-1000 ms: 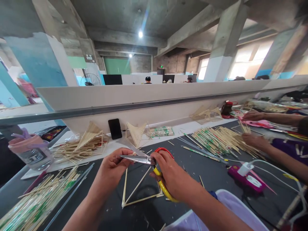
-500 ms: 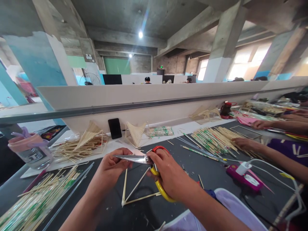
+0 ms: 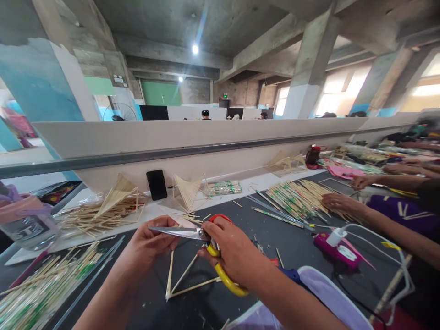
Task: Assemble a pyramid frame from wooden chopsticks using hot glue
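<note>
My right hand (image 3: 228, 245) is wrapped round the handles of a pair of scissors (image 3: 178, 233), one loop red and the other yellow. The metal blades point left and cross in front of the fingers of my left hand (image 3: 147, 245). Those fingers are pinched together, and what lies between them is hidden by the blades. Below both hands, a frame of thin wooden sticks (image 3: 192, 287) meets at a corner on the dark tabletop; its upper ends go out of sight behind my hands. Short stick pieces (image 3: 193, 218) lie just beyond the scissors.
Wrapped stick bundles (image 3: 58, 279) lie at left, near a pink-lidded bottle (image 3: 25, 224). Stick models (image 3: 189, 191) and a phone (image 3: 157, 184) stand along the partition. At right are loose sticks (image 3: 299, 199), a purple power strip (image 3: 337, 250) with cables, and another person's hand (image 3: 338, 201).
The view has shifted slightly, so most things sit further left. My hands keep nearly the same pose, with the scissors still at my left fingers.
</note>
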Tool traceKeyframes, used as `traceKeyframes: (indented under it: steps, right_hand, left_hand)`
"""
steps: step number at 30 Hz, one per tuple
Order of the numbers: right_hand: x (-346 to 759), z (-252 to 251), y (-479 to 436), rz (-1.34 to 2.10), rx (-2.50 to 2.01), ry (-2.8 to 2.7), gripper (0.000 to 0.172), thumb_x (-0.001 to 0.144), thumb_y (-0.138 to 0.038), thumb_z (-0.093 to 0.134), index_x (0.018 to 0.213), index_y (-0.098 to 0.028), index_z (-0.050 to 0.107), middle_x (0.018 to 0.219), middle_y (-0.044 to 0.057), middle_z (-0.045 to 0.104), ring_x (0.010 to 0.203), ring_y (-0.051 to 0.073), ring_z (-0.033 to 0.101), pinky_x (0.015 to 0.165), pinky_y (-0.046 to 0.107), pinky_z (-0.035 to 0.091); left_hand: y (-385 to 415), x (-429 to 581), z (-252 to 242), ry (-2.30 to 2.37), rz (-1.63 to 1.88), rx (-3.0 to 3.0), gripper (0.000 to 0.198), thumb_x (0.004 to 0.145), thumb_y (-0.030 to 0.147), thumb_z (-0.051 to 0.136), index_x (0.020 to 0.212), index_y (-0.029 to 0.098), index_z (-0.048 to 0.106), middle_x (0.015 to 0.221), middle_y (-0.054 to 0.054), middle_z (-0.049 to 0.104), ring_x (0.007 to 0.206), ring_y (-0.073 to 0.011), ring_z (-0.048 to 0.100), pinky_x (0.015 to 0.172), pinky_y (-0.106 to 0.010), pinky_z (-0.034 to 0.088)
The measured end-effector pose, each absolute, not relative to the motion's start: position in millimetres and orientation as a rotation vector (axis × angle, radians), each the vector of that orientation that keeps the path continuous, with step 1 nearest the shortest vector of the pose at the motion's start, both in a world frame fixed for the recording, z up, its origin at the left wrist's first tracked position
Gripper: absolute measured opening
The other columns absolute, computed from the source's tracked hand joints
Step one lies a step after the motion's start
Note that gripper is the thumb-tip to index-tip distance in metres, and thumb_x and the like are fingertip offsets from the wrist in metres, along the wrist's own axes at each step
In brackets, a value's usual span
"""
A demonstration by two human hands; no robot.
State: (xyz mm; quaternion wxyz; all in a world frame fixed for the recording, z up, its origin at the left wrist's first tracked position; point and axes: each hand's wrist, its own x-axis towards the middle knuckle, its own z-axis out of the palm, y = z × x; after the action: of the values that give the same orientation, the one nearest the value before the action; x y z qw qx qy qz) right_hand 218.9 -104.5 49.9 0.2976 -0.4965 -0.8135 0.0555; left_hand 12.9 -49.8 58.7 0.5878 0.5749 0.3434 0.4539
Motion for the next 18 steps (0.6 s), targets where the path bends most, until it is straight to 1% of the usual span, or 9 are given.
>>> traceKeyframes:
  steps: [3,5,7,9,12,15,18]
  right_hand:
    - [217.5,40.8,-100.5,0.125,-1.321,-2.159,0.027,0.086,-0.037,0.050,0.107,-0.020,0.050,0.096,0.006,0.057,0.084,0.018,0.052,0.076,0.032,0.043]
    - [217.5,36.4,-97.3,0.107,-1.330,-2.156,0.026,0.085,-0.035,0.050,0.107,-0.019,0.050,0.094,0.007,0.059,0.084,0.019,0.053,0.076,0.032,0.043]
    - [217.6,34.9,-95.1,0.102,-1.353,-2.143,0.026,0.085,-0.034,0.050,0.106,-0.019,0.051,0.093,0.007,0.060,0.083,0.019,0.054,0.075,0.031,0.044]
    - [217.4,35.7,-94.5,0.111,-1.370,-2.132,0.024,0.085,-0.034,0.050,0.104,-0.018,0.052,0.093,0.007,0.060,0.083,0.019,0.054,0.074,0.031,0.044]
    - [216.2,38.2,-96.6,0.117,-1.375,-2.131,0.023,0.085,-0.035,0.050,0.101,-0.019,0.052,0.092,0.007,0.060,0.083,0.018,0.054,0.074,0.031,0.044]
    - [214.6,40.5,-101.0,0.116,-1.386,-2.134,0.021,0.086,-0.034,0.049,0.101,-0.020,0.051,0.093,0.006,0.059,0.084,0.018,0.054,0.075,0.031,0.044]
    - [213.9,43.0,-105.9,0.116,-1.396,-2.139,0.021,0.087,-0.033,0.048,0.103,-0.019,0.050,0.094,0.007,0.058,0.086,0.019,0.053,0.075,0.031,0.043]
  left_hand:
    - [-48.5,14.7,54.4,0.868,1.057,1.400,0.022,0.068,0.035,0.071,0.068,0.015,0.063,0.053,0.002,0.053,0.046,-0.0065,0.040,0.044,-0.017,0.029]
    - [-48.6,17.1,52.8,0.913,1.110,1.477,0.019,0.071,0.034,0.068,0.071,0.016,0.064,0.059,0.000,0.057,0.053,-0.0094,0.047,0.050,-0.019,0.036]
    - [-49.8,20.4,52.4,0.950,1.176,1.577,0.015,0.072,0.031,0.066,0.072,0.017,0.065,0.065,-0.001,0.059,0.061,-0.0128,0.052,0.058,-0.022,0.040]
    - [-52.3,23.6,53.4,1.009,1.236,1.675,0.011,0.073,0.028,0.064,0.075,0.018,0.065,0.065,0.000,0.059,0.064,-0.0144,0.053,0.061,-0.023,0.041]
    - [-57.4,26.3,57.5,1.101,1.284,1.789,0.009,0.072,0.023,0.063,0.079,0.018,0.065,0.064,0.000,0.059,0.062,-0.0143,0.052,0.058,-0.023,0.039]
    - [-61.8,26.1,61.9,1.129,1.266,1.829,0.006,0.070,0.020,0.062,0.076,0.019,0.064,0.061,0.001,0.056,0.058,-0.0126,0.048,0.055,-0.022,0.036]
    - [-63.0,24.8,62.7,1.087,1.269,1.732,0.006,0.067,0.017,0.063,0.071,0.019,0.065,0.057,0.003,0.054,0.057,-0.0115,0.046,0.055,-0.021,0.036]
